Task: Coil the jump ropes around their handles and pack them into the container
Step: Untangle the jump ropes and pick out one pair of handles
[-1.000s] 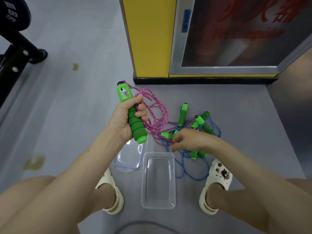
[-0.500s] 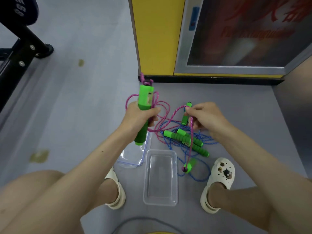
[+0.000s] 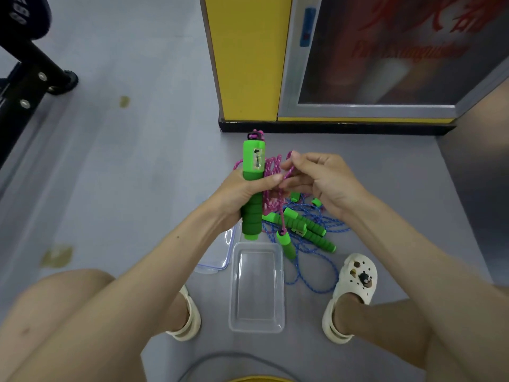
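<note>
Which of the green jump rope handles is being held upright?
The large handle with the counter window, gripped in the left hand, pink rope at its top. The other green handles are down by the blue rope.

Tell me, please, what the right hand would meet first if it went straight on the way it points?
Likely the left hand, gripping the handle, just beyond the right hand that pinches the rope; depth is unclear.
</note>
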Motion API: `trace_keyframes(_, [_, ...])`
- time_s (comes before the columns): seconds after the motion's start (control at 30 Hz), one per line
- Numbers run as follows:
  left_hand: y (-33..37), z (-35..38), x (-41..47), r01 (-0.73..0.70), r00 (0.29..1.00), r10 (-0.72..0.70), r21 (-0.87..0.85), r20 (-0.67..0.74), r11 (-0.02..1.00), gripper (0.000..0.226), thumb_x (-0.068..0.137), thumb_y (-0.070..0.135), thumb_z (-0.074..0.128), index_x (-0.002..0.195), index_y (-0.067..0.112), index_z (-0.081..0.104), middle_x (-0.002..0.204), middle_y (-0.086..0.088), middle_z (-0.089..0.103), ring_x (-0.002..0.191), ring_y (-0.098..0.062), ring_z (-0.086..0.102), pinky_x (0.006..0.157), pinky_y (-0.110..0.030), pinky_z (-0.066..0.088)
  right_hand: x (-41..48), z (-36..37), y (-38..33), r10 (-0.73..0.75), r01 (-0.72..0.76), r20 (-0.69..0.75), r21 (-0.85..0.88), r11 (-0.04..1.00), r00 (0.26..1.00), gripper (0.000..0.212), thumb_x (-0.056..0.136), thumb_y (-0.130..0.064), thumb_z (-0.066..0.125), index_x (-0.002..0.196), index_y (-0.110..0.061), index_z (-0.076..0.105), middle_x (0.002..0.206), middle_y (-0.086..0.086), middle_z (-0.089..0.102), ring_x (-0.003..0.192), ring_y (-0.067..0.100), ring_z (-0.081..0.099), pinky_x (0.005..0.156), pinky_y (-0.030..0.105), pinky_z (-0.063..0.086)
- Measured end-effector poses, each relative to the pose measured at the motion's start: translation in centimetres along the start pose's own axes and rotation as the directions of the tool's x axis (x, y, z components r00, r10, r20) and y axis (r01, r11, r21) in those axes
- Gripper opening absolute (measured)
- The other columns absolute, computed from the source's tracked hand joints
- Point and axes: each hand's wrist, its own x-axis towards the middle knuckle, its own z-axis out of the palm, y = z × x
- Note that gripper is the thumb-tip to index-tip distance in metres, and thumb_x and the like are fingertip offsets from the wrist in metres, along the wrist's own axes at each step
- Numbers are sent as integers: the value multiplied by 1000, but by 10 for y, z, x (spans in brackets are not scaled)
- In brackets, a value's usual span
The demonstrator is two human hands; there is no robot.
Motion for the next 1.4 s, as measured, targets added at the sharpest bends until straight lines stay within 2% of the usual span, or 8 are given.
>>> trace_keyframes(0.2, [3,-3,-2,40,999,-38,192,-12,981,10,80,-1,68,82,7,63,64,-3,65,54,-12,61,53,-22,50,4,-1,1,-125,120,-23,-151,981,992,19,90,-20,62,80,-7,72,72,11,65,61,11,59,70,23,55])
trace_keyframes(0.33, [5,-2,0,-4,996,1,-30,-85,1000,20,82,2,64,68,10,54,54,-2,51,43,-12,44,51,-25,47,8,-3,4,-66,11,-135,-370,929,989,36,96,-25,54,70,-4,67,62,5,64,46,8,56,52,15,49])
trace_keyframes(0.57, [23,-7,1,-78,993,19,-515,-119,853,19,87,4,54,70,12,51,50,2,47,39,-6,40,50,-22,46,11,10,41,342,-53,81,-929,365,936,18,90,-18,56,99,-3,60,89,7,59,76,21,53,66,29,42])
trace_keyframes(0.67, [26,-5,-1,-81,994,18,-605,-110,792,12,77,7,58,67,10,53,49,2,47,37,-6,41,48,-20,46,6,22,48,364,-51,195,-823,566,911,54,88,-25,65,136,-17,41,129,1,54,114,20,52,96,31,43])
trace_keyframes(0.73, [28,-7,-2,-87,994,21,-637,-110,766,16,74,8,59,58,10,56,49,2,48,36,-6,42,47,-19,47,7,25,49,345,-29,237,-788,616,908,44,87,-31,66,128,-23,51,129,2,55,115,19,53,102,34,41])
trace_keyframes(0.97, [36,-36,-2,-175,970,27,-619,-241,766,24,90,6,51,68,13,47,49,3,48,37,-5,40,43,-18,40,1,3,48,325,-15,172,-865,501,930,30,96,-31,52,91,-11,73,78,0,63,72,9,55,62,13,41])
trace_keyframes(1.2, [25,-76,-9,-170,909,-82,-544,-409,822,23,90,7,52,69,15,47,51,4,48,38,-5,40,43,-16,39,-2,-40,59,388,-114,46,-919,379,921,32,92,-34,58,67,-17,50,68,1,41,64,14,37,62,31,27])
trace_keyframes(1.4, [19,-107,-15,-104,763,-256,-503,-593,858,23,90,8,52,69,16,47,46,6,50,35,-6,41,46,-17,38,-5,-53,50,334,-195,-11,-830,523,943,32,88,-38,64,68,-13,57,72,2,47,70,15,43,65,29,32])
